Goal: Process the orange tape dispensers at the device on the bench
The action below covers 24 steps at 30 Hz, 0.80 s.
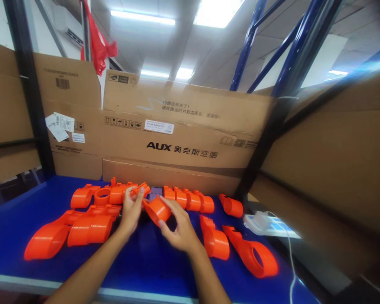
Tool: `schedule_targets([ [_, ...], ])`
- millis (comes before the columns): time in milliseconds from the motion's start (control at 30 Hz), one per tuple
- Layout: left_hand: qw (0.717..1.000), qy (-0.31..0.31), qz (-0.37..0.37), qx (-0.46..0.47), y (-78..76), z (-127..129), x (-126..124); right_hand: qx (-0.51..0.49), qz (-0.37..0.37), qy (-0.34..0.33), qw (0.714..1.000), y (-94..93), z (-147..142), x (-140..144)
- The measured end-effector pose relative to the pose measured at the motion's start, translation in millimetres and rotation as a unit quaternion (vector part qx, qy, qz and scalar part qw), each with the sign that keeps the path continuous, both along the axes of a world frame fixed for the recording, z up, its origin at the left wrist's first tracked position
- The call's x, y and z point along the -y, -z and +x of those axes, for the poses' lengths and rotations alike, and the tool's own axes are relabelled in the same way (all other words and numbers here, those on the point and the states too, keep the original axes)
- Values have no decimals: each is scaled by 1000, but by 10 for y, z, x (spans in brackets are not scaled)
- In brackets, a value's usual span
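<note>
Over the blue table (12, 228) my right hand (177, 228) grips a short orange plastic cup-shaped part (157, 210) from the right and below. My left hand (131, 210) touches the same part's left rim with its fingertips, thumb raised. Several more orange plastic parts lie around: a big curved shell (47, 240) and a ribbed tube (90, 230) at the left, a row of ring segments (190, 200) behind my hands, and two curved pieces (214, 241) (255, 255) at the right. A phone (155, 192) lies flat behind the held part.
Large cardboard boxes (183, 135) stand as a wall along the back and right. A black rack post (28, 93) rises at the left, blue rack beams (291, 46) at the upper right. A white power strip (261, 221) with a cable sits at the table's right edge.
</note>
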<state>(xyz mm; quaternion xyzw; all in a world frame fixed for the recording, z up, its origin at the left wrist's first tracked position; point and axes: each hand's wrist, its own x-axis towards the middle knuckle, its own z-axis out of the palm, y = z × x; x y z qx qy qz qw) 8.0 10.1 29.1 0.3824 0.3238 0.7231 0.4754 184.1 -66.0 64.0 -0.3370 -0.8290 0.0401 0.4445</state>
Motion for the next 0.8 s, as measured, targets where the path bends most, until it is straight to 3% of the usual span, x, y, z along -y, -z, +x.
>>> schedule_targets([
  [133, 1000, 27, 3, -3, -20, 16, 43, -53, 51, 54, 996, 58, 10, -59],
  [300, 995, 91, 17, -31, -42, 30, 98, -98, 39, 118, 987, 68, 24, -74],
  [500, 989, 110, 43, -90, -22, -4, 90, -110, 71, 302, 944, -124, 228, 213],
  [633, 985, 110, 61, -119, 18, -3, 78, -26, 42, 427, 903, -232, 457, 529],
  [800, 980, 109, 69, -151, 41, 12, 72, 99, -35, 481, 870, -128, 551, 733],
])
